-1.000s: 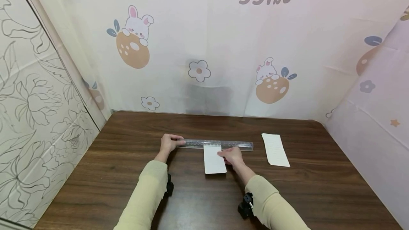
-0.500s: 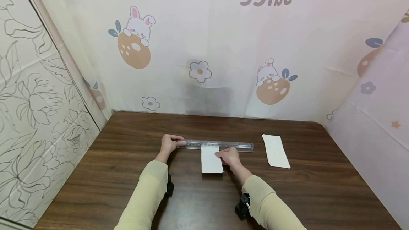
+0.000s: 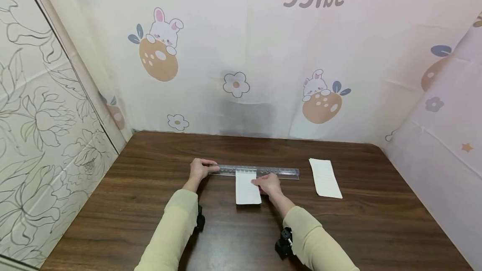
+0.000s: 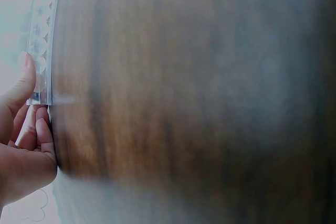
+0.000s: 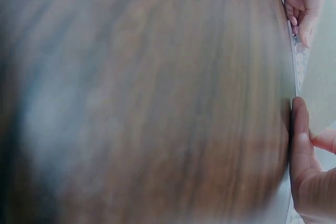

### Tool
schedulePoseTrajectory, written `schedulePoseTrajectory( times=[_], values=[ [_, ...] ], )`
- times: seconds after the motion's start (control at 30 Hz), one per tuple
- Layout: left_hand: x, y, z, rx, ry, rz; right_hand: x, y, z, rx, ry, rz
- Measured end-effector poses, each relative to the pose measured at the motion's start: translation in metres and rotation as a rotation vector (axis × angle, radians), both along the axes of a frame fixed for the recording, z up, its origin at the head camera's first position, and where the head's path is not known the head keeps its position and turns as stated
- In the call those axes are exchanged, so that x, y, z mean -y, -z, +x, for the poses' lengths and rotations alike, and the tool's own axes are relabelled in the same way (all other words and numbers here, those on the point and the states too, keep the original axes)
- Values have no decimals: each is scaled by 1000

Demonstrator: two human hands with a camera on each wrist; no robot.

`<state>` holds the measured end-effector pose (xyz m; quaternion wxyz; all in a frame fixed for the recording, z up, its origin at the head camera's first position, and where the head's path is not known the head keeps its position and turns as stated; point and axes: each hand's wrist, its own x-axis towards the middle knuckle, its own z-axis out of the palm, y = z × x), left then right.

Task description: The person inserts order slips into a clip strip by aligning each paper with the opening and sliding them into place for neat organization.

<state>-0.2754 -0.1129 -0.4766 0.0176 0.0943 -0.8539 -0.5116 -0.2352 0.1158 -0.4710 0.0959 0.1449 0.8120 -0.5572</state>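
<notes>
A clear plastic ruler (image 3: 278, 173) lies crosswise on the table. My left hand (image 3: 200, 169) grips its left end, thumb on top and the other fingers curled under, as the left wrist view shows of the ruler (image 4: 43, 40). My right hand (image 3: 269, 183) pinches the right edge of a white paper slip (image 3: 247, 191), thumb above and fingers beneath. The slip's far edge overlaps the ruler near its middle, and a dark shadow shows below its near edge. In the right wrist view, straight fingers (image 5: 300, 140) extend under the paper.
To the right, another white slip of paper (image 3: 325, 178) lies flat on the dark wooden table (image 3: 150, 149). A patterned curtain (image 3: 203, 53) hangs behind the table, with further hangings at both sides. Black wrist cameras sit on both cuffs.
My right hand has slid the paper slip a little leftward along the ruler, and the slip now stands straighter. My left hand keeps its hold on the ruler's end.
</notes>
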Motion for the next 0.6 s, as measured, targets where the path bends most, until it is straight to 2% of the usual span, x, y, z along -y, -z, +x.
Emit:
schedulePoseTrajectory(
  times=[0.6],
  values=[
    [0, 1, 0, 3, 1, 14, 17, 0, -1, -5, 7, 22]
  ],
)
